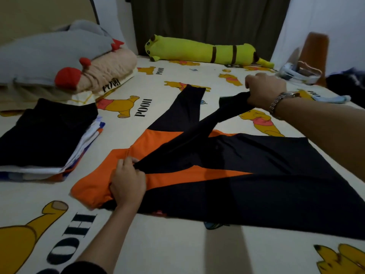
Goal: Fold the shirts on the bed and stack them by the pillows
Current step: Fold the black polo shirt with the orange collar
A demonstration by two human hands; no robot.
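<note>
A black and orange long-sleeved shirt (246, 175) lies spread across the middle of the bed. My left hand (127, 182) pinches it at the orange shoulder, where a black sleeve begins. My right hand (264, 89), with a watch on the wrist, grips the cuff end of that sleeve and holds it stretched above the shirt. The other sleeve (187, 103) lies flat, pointing away from me. A stack of folded shirts (45, 135), black on top, sits at the left near the pillows (110, 70).
A grey plush toy (49, 50) rests on the pillows. A long yellow-green plush (205, 50) lies along the far edge by the dark curtain. Small clutter and an orange object (314, 50) sit at the far right. The bedsheet (177, 250) has a cartoon bear print.
</note>
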